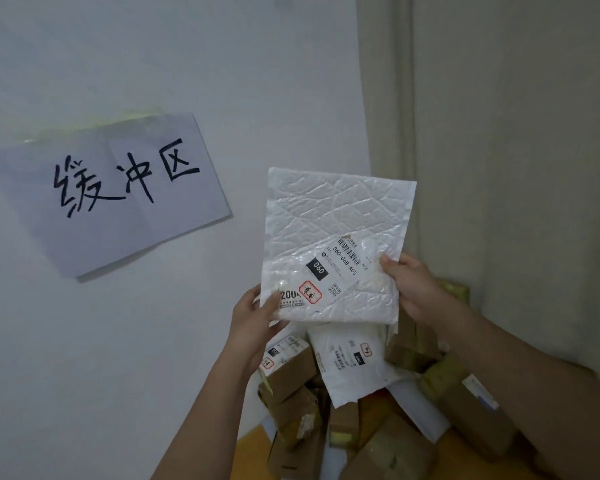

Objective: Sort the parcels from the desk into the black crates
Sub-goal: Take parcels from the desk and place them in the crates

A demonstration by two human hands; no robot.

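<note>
A white padded mailer [333,244] is held up between the two hands, its face turned toward the camera and its top edge tilted slightly to the right. Its skin is crinkled and glossy, and a printed label [340,268] is carried on its lower half, where a barcode, the code 060-06B-A05, a black box reading 060, a small QR code and a red-bordered stamp can be read. The lower left corner is pinched by the left hand [257,317], thumb on the front and fingers curled behind. The right edge, near the label, is gripped by the right hand [409,285], thumb on the front, the fingers hidden behind the mailer. Just below both hands a pile [361,410] of parcels is heaped on a yellow counter [253,441]. One second white mailer [354,365] with its own label lies on top of it, directly under the held one. Around it brown cardboard boxes are stacked, roughly eight, though an exact count cannot be made because they overlap. Up and to the left of the left hand, one paper sign [118,188] with three handwritten black characters is taped to the white wall [153,341]. Beyond the right hand a beige curtain [516,133] is hung.
</note>
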